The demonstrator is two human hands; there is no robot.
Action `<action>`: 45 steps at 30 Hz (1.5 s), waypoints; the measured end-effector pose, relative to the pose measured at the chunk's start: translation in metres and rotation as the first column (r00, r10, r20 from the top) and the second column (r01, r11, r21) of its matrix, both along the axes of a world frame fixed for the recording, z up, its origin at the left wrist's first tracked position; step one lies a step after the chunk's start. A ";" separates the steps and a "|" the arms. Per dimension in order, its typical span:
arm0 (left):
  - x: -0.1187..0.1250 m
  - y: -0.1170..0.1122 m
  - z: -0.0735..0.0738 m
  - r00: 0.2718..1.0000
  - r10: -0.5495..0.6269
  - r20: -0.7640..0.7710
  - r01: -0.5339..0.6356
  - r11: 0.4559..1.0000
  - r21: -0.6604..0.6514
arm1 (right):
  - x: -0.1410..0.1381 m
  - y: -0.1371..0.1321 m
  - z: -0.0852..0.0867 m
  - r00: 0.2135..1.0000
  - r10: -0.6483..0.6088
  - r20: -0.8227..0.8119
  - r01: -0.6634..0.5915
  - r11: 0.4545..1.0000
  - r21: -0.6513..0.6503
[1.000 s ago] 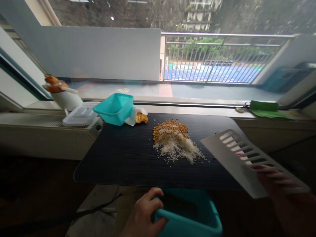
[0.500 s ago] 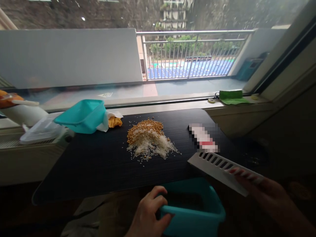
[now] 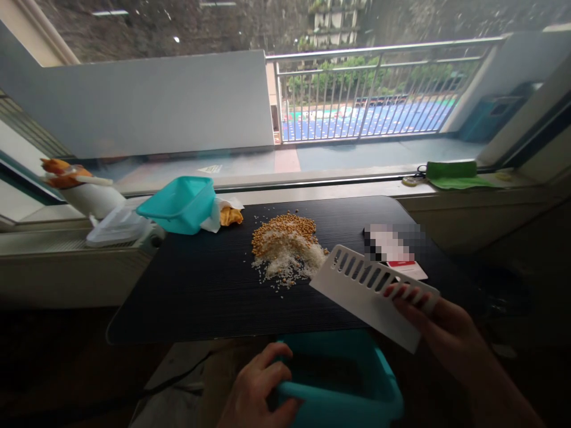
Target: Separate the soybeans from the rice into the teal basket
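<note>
My left hand (image 3: 263, 386) is closed around the near left rim of a teal plastic bin (image 3: 343, 397), held just below the table's front edge. The bin's inside is dark, so its contents cannot be made out. In my right hand (image 3: 439, 324) is a flat white plastic panel (image 3: 357, 291) with a row of slots along its upper edge; my fingers hook through the slots. The panel's left end is over the table, beside a mixed pile of yellow-brown beans (image 3: 289, 224) and white rice grains (image 3: 285, 261). Whether it touches the grains is unclear.
On the black table (image 3: 200, 297), a blurred-out flat item (image 3: 392, 241) lies to the right. At the back left are another teal bin (image 3: 182, 205) and a crumpled orange-brown thing (image 3: 231, 216). A green cloth (image 3: 455, 174) lies on the windowsill.
My right hand has brought the white panel left and up, from near the table's right front edge to beside the grain pile. My left hand still grips the bin. The view has shifted left.
</note>
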State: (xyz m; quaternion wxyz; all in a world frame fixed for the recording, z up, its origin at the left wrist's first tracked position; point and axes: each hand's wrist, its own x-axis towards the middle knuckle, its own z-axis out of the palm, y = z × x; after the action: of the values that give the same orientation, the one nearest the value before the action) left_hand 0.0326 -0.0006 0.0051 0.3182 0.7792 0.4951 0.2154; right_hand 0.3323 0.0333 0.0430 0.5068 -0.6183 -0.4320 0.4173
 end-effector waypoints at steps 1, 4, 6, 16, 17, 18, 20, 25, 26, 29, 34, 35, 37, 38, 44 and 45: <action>-0.008 -0.002 0.000 1.000 0.015 -0.021 -0.014 1.000 0.015 | -0.009 0.007 0.000 0.999 0.042 -0.010 -0.042 0.999 0.010; -0.027 -0.007 0.002 0.997 0.052 -0.064 -0.047 0.996 0.078 | -0.028 0.022 -0.002 0.992 0.127 0.025 -0.128 0.991 0.036; -0.036 -0.010 0.002 0.994 0.073 -0.077 -0.064 0.991 0.115 | -0.033 0.029 -0.005 0.985 0.163 0.057 -0.165 0.986 0.032; -0.043 -0.009 -0.001 0.987 0.138 -0.086 -0.128 0.986 0.107 | -0.026 0.029 0.005 0.965 0.234 0.118 -0.230 0.972 -0.042; -0.042 -0.008 0.000 0.986 0.142 -0.087 -0.133 0.986 0.100 | -0.027 0.027 0.007 0.971 0.213 0.109 -0.209 0.977 -0.045; -0.042 -0.008 0.000 0.985 0.146 -0.088 -0.137 0.986 0.096 | -0.027 0.025 0.009 0.976 0.194 0.101 -0.190 0.981 -0.043; -0.042 -0.008 0.001 0.986 0.144 -0.088 -0.136 0.987 0.087 | -0.028 0.023 0.010 0.981 0.170 0.095 -0.167 0.985 -0.034; -0.041 -0.007 0.000 0.987 0.134 -0.088 -0.127 0.989 0.079 | -0.021 0.019 0.010 0.955 0.267 0.131 -0.261 0.963 -0.065; -0.041 -0.007 0.000 0.986 0.140 -0.090 -0.133 0.988 0.075 | -0.019 0.018 0.011 0.948 0.294 0.121 -0.285 0.955 -0.086; -0.041 -0.007 -0.001 0.985 0.141 -0.094 -0.136 0.989 0.060 | -0.015 0.012 0.015 0.957 0.285 0.054 -0.277 0.954 -0.119; -0.043 -0.008 -0.004 0.986 0.128 -0.104 -0.121 0.991 0.063 | -0.027 0.018 0.014 0.988 0.141 0.064 -0.140 0.990 -0.017; -0.044 -0.008 -0.005 0.986 0.128 -0.104 -0.121 0.990 0.065 | -0.031 0.023 0.012 0.986 0.139 0.089 -0.139 0.990 0.004; -0.045 -0.009 -0.006 0.987 0.127 -0.095 -0.120 0.990 0.077 | -0.039 0.032 0.010 0.971 0.178 0.162 -0.185 0.982 0.035; -0.045 -0.009 -0.007 0.988 0.128 -0.089 -0.121 0.989 0.087 | -0.042 0.036 0.009 0.957 0.208 0.200 -0.221 0.974 0.043; -0.048 -0.010 -0.004 0.983 0.166 -0.078 -0.158 0.982 0.103 | -0.044 0.044 0.011 0.898 0.327 0.296 -0.354 0.934 0.043; -0.048 -0.010 -0.003 0.982 0.171 -0.078 -0.163 0.981 0.101 | -0.044 0.043 0.013 0.901 0.323 0.288 -0.349 0.936 0.041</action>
State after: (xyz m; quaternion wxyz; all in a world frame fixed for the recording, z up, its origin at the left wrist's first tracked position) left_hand -0.0157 -0.0105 0.0018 0.2400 0.7577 0.5614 0.2306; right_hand 0.2884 0.0758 0.0559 0.3896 -0.5628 -0.6174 0.3877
